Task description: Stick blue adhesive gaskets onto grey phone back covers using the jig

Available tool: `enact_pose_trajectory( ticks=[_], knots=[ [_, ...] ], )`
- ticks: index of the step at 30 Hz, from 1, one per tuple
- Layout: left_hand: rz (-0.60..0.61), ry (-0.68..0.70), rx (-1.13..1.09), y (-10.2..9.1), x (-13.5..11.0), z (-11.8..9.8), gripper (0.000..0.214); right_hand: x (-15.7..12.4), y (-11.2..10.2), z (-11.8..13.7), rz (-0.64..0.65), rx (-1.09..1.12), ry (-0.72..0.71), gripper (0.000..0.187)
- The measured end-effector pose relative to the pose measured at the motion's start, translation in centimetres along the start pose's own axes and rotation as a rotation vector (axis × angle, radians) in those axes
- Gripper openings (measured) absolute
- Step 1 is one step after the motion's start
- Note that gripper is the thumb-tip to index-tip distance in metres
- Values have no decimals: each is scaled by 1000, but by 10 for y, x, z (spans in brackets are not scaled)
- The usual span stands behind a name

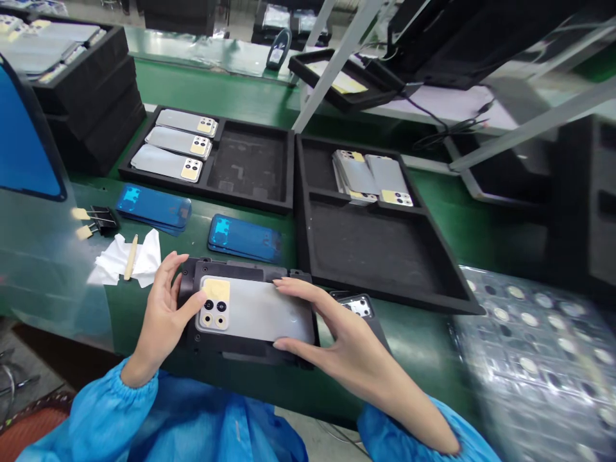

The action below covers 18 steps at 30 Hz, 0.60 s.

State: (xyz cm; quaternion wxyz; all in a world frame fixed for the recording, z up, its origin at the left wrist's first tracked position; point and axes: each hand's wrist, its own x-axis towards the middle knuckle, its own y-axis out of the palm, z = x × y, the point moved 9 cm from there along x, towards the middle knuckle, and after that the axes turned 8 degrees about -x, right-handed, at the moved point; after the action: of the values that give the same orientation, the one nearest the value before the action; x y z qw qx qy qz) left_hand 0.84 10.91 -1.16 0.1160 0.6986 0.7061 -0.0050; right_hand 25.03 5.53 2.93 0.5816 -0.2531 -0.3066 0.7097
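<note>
A silvery-grey phone back cover [260, 311], with a pale yellow sticker and several lens rings at its left end, lies face up on a black fixture [235, 354]. My left hand [161, 321] is at the left end, its thumb on the camera area and its fingers bent beside the fixture. Across the right half spans my right hand [344, 330], thumb on the near edge and fingers on the far edge of the cover. Beyond the fixture lie blue film-covered panels [245, 239]. A dark phone-like part [359, 306] is partly hidden behind my right hand.
Black trays [291, 170] [308, 244] hold silver covers [166, 160]. More blue panels [154, 206], black clips [103, 219], and a white cloth [148, 256] with a tan stick [131, 256] sit left. A clear plastic tray [539, 359] is right; stacked trays [96, 96] rise back left.
</note>
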Motion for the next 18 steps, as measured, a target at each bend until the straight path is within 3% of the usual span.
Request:
enact_pose_trajectory(
  ticks=[9, 18],
  knots=[
    [-14, 7, -12, -1, 0, -1, 58, 1, 0, 1, -4, 4, 12, 50],
    [18, 84, 50, 3, -3, -8, 36, 0, 5, -5, -18, -12, 15, 54]
  ],
)
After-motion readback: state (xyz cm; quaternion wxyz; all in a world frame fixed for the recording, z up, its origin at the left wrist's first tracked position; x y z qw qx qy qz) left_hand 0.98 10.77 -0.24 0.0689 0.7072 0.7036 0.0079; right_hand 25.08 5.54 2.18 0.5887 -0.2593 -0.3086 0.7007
